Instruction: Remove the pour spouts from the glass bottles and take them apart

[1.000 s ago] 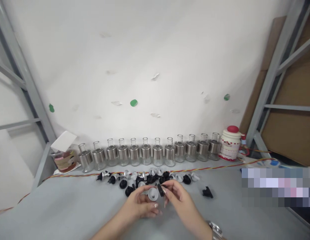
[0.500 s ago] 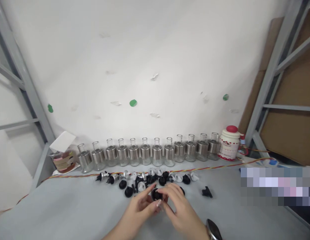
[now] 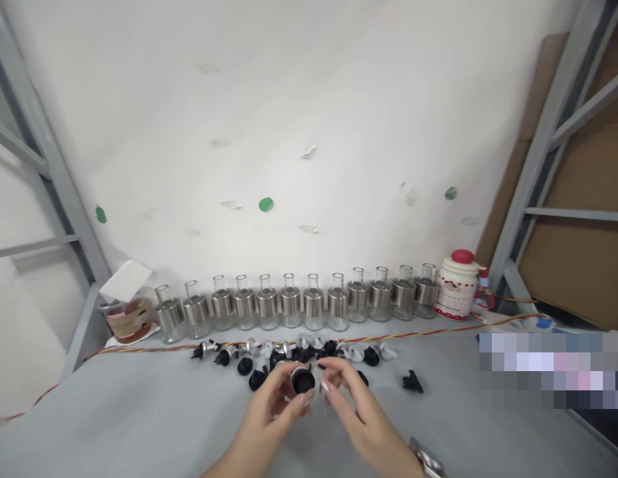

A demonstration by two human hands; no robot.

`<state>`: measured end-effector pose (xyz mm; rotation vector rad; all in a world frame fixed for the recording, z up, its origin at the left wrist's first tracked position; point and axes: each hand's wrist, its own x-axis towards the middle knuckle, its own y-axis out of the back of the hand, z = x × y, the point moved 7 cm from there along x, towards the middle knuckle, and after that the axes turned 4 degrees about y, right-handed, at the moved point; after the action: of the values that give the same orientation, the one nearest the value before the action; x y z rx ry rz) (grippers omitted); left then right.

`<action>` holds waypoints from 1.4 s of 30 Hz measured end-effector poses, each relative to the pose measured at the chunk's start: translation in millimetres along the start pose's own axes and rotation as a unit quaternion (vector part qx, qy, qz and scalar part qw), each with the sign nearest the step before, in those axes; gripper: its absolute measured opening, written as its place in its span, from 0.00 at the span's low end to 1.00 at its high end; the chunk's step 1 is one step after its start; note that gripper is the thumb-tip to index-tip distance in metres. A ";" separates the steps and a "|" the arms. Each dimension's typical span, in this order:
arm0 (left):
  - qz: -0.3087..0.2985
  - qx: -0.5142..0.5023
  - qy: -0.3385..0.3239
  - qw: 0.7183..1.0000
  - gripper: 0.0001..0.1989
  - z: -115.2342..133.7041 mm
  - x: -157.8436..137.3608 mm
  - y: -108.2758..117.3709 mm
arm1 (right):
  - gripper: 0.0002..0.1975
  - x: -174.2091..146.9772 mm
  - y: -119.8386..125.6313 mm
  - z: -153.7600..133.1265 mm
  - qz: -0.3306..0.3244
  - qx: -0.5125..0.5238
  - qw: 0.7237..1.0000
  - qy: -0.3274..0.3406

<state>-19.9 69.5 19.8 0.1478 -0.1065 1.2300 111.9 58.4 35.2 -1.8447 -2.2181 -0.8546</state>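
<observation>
Between the thumb and fingers of my left hand (image 3: pixel 273 408) is a round bottle cap (image 3: pixel 303 380), with a silver rim and a black hollow facing me. My right hand (image 3: pixel 356 408) hovers just to its right, thumb and fingers apart, and I see nothing held there. Behind both hands lies a cluster of loose parts: black caps (image 3: pixel 245 366), clear plastic pieces (image 3: pixel 356 354) and silver-and-black spout tops (image 3: pixel 224 356). Some of them are hidden by my fingers.
Along the wall stands a row of several glass bottles (image 3: pixel 313 302) with metal bands. A red-and-yellow twisted cord (image 3: pixel 174 350) runs in front of them. A white jar with a red lid (image 3: pixel 457 289) is at right, a brown-labelled tub (image 3: pixel 129 322) at left. One black part (image 3: pixel 412 381) lies apart.
My right hand has come off the cap, its fingers now spread beside it. My left hand has shifted slightly left with the cap, whose black inside shows more fully.
</observation>
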 end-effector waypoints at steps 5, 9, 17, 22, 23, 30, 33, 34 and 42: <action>-0.040 0.051 -0.007 0.998 0.14 9.2 -7.2 -11.4 | 0.10 -1.3 -12.7 0.7 -0.059 0.046 0.997 -0.011; -0.058 0.105 -0.024 0.993 0.15 10.6 -9.3 -15.0 | 0.13 -2.6 -19.7 6.5 -0.077 0.070 0.994 -0.029; -0.005 0.123 -0.070 0.990 0.16 15.8 -14.5 -15.9 | 0.14 -1.4 -26.3 12.2 -0.076 0.104 0.991 -0.043; 0.002 0.097 -0.046 0.994 0.15 12.7 -14.3 -16.8 | 0.15 -1.9 -24.3 10.6 -0.064 0.067 0.995 -0.034; 0.009 0.096 -0.042 0.994 0.15 11.7 -13.7 -16.0 | 0.15 -2.0 -24.3 10.8 -0.065 0.063 0.995 -0.036; 0.023 0.059 -0.007 0.998 0.14 -0.9 -8.1 -13.9 | 0.17 -2.2 -25.7 15.3 -0.067 0.075 0.993 -0.062; 0.023 0.049 -0.006 0.999 0.13 -2.9 -7.2 -14.5 | 0.16 -2.6 -26.4 15.0 -0.065 0.083 0.992 -0.064; 0.024 0.043 -0.005 0.999 0.13 -3.0 -7.1 -14.9 | 0.16 -2.6 -26.7 14.4 -0.064 0.086 0.992 -0.063; 0.018 0.043 0.000 0.999 0.12 -4.0 -5.6 -16.6 | 0.17 -0.5 -28.1 19.8 -0.042 0.075 0.993 -0.084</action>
<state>-6.2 59.5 14.0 0.2215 -0.0564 1.2714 90.6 65.4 9.1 -1.8264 -2.4003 -0.5442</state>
